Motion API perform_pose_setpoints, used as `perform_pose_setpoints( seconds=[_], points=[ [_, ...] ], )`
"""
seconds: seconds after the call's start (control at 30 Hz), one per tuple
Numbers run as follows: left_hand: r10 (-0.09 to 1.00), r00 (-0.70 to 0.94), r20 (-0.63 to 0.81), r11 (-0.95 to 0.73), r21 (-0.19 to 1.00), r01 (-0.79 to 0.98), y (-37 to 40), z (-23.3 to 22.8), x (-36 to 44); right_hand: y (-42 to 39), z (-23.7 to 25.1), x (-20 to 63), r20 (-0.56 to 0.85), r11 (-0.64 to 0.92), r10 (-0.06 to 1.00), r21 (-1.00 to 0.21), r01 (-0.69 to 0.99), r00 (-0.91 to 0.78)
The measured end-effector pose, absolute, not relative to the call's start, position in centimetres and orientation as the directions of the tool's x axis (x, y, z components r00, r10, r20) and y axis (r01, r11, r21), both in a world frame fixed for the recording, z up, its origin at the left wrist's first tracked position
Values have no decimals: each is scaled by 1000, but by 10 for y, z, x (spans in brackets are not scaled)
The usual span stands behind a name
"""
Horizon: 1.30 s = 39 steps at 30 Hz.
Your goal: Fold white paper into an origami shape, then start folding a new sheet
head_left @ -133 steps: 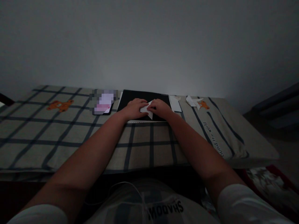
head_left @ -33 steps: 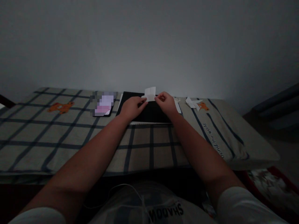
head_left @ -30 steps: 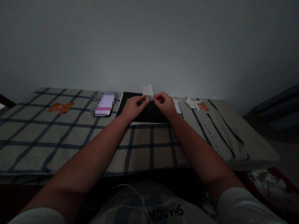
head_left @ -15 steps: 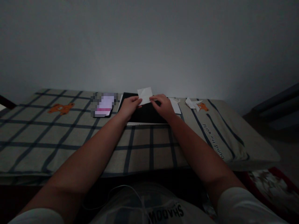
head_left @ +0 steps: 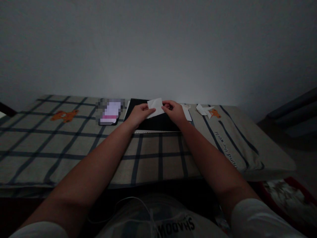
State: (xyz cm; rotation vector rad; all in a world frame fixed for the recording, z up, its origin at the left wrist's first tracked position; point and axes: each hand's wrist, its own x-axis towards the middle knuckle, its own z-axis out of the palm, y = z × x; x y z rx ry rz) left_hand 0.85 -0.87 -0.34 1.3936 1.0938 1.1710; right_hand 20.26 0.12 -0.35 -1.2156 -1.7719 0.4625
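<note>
A phone (head_left: 111,110) lies to the left of the black book (head_left: 158,124); loose white sheets (head_left: 187,113) jut out at its right, with folded scraps (head_left: 203,110) farther along. Over the book, the left hand (head_left: 140,115) clamps the white paper (head_left: 156,103) between thumb and fingers, and the right hand (head_left: 174,111), fingers curled, pinches its right edge. The wall (head_left: 158,49) rises just behind the book; checked tablecloth (head_left: 148,162) stretches from the book to the front edge, under both forearms. The phone's screen is pixelated, the right fingertips are hard to make out, and the hands cover part of the book.
</note>
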Motion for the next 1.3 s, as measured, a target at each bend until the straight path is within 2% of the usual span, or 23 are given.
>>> perform_pose_setpoints(
  seconds=[0.17, 0.23, 0.3, 0.5, 0.73, 0.97, 1.07, 1.3],
  points=[
    [975, 170, 141, -153, 986, 62, -12, -5, 11, -1, -2, 204, 589, 515, 794, -524, 678, -149],
    [971, 169, 170, -186, 979, 82, -12, -6, 11, -2, -3, 204, 603, 526, 776, -453, 720, -187],
    [965, 170, 199, -220, 969, 111, -11, -6, 12, -3, -3, 203, 584, 531, 781, -435, 727, -222],
    [949, 213, 234, -267, 953, 141, -11, -8, 14, -4, -2, 201, 549, 531, 799, -453, 716, -245],
    [952, 228, 205, -224, 973, 61, -8, -10, 13, 0, -6, 201, 565, 539, 806, -575, 615, -177],
    [940, 213, 266, -283, 957, 56, -6, -12, 15, 1, -8, 199, 621, 586, 761, -530, 613, -191],
    [931, 235, 280, -291, 957, 11, -8, -11, 18, 0, -8, 198, 613, 575, 771, -556, 601, -170],
    [915, 354, 192, -166, 981, -102, -16, -5, 21, -1, -7, 198, 637, 591, 760, -596, 544, -128]
  ],
)
